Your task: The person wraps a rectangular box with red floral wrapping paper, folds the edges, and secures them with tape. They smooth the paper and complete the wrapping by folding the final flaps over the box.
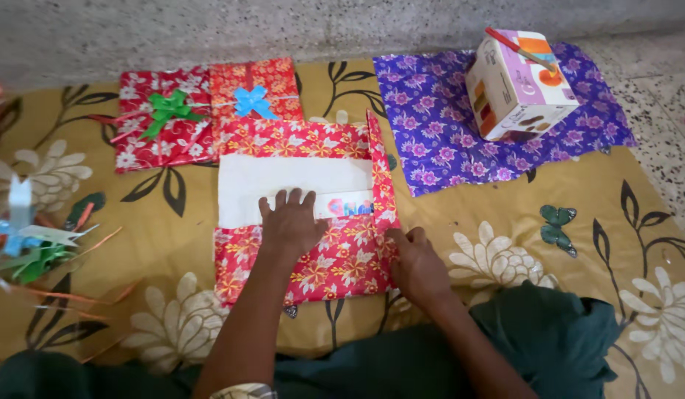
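A sheet of red floral wrapping paper [313, 140] lies on the patterned mat, white side up in the middle, partly folded over a flat box [350, 205] whose printed edge still shows. My left hand [290, 222] presses flat on the near flap of the paper over the box. At the paper's right edge, my right hand [416, 262] pinches the fold near the bottom right corner. The right side strip of paper stands folded up.
Two wrapped red gifts, one with a green bow [165, 109] and one with a blue bow [254, 100], lie behind. A purple floral sheet [446, 140] at the right carries a cardboard box [516, 81]. Loose ribbons and bows [28, 244] lie at the left.
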